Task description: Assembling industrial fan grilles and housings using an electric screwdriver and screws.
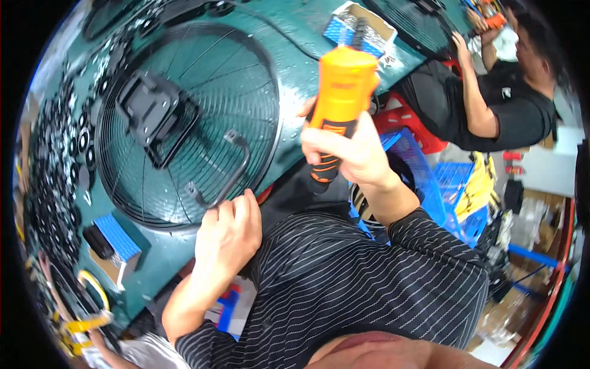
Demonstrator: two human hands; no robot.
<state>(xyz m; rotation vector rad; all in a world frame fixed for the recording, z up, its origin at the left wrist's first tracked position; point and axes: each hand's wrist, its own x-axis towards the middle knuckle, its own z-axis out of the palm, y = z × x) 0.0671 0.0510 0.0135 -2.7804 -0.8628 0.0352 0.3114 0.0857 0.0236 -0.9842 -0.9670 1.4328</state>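
Note:
My right hand (353, 150) is wrapped round the black grip of an orange cordless screwdriver (345, 77), raised at the table's near edge; its tip points toward the far side and is blurred. My left hand (230, 232) is closed, fingers curled, at the near rim of a round black fan grille (184, 203). Right by those fingertips lies a bent black tube handle (238, 175) with flattened ends, resting on the grille. Whatever the left fingers grip is hidden. On the grille's left part stands a black bracketed motor housing (157, 117).
Many small black parts (61, 147) cover the table's left side. Small open boxes of screws stand front left (117, 246) and at the back (369, 27). A co-worker (498, 92) sits at right by another grille (412, 24). Blue crates (452, 184) stand beside me.

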